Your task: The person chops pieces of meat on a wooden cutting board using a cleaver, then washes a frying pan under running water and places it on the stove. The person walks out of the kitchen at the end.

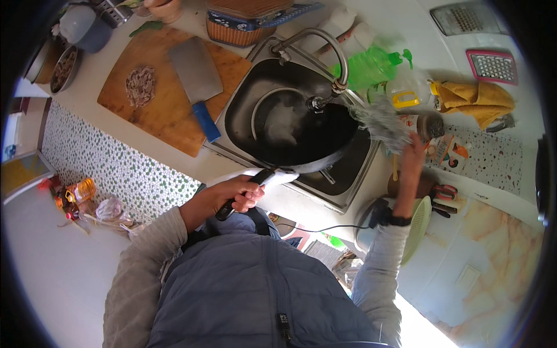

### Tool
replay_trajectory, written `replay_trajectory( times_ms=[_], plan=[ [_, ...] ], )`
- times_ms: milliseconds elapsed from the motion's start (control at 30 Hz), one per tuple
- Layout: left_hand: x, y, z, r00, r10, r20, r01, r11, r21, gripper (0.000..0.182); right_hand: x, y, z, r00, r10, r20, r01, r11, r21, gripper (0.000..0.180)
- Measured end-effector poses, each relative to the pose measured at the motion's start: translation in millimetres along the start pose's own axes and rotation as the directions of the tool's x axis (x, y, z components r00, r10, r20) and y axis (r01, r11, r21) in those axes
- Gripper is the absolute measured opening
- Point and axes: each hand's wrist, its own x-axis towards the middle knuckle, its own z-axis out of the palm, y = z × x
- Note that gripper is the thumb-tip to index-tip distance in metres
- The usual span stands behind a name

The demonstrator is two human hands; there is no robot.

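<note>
My left hand (241, 195) is closed round the black handle of a dark wok (322, 148), which is tilted over the double steel sink (237, 104). A round dark pan or basin (276, 119), with whitish steam or foam in it, lies in the left bowl, partly covered by the wok. The curved steel faucet (341, 61) reaches over the wok. My right hand (413, 152), right of the sink, holds a blurred bundle of pale thin strands (383, 122), perhaps a scrubbing whisk. A cleaver (198, 69) with a blue handle lies on the wooden cutting board (126, 108), beside sliced meat (140, 86).
Behind the sink stand a green pump bottle (370, 67) and a wicker basket (235, 32). At the right are a jar (428, 126), a yellow cloth (478, 98) and a pale green colander (415, 230). A bowl of food (65, 69) stands at the far left.
</note>
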Motion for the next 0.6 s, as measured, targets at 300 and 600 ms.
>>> replay_trajectory(
  times_ms=[300,600],
  plan=[
    [43.5,-11.4,27.3,0.943,-0.092,0.320,0.122,0.990,-0.074,0.020,-8.9,-47.7,-61.2,0.966,0.025,-0.256,0.074,0.926,0.371,0.030],
    [6.7,-9.4,25.5,0.951,0.154,-0.268,-0.010,0.881,0.474,0.015,-37.0,10.9,-32.9,0.981,0.168,-0.092,-0.095,0.844,0.528,0.044]
  ],
)
